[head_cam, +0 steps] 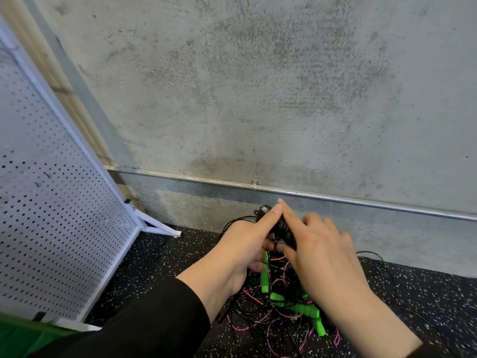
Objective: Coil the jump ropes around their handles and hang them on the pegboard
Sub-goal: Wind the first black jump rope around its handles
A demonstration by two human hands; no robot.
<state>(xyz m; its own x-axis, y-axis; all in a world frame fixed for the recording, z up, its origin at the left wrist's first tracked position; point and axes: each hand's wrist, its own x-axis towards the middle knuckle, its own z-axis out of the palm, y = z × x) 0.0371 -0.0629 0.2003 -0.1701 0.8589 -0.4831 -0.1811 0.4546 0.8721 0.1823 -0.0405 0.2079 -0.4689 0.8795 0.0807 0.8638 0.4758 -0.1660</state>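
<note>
Hands meet above the rope tangle (pixel 278 313): left hand (pixel 245 244) grips black handles (pixel 280 227), right hand (pixel 322 249) pinches cord there. Pegboard (pixel 51 215) stands left, wall (pixel 258 99) close behind.

- The pegboard (pixel 51 215) stood at the left, leaning toward the wall (pixel 258 86).
- The ropes (pixel 278 313) lay tangled on the floor (pixel 160 257), right of it, before the wall.
- A pipe (pixel 335 196) ran along the wall behind them.
</note>
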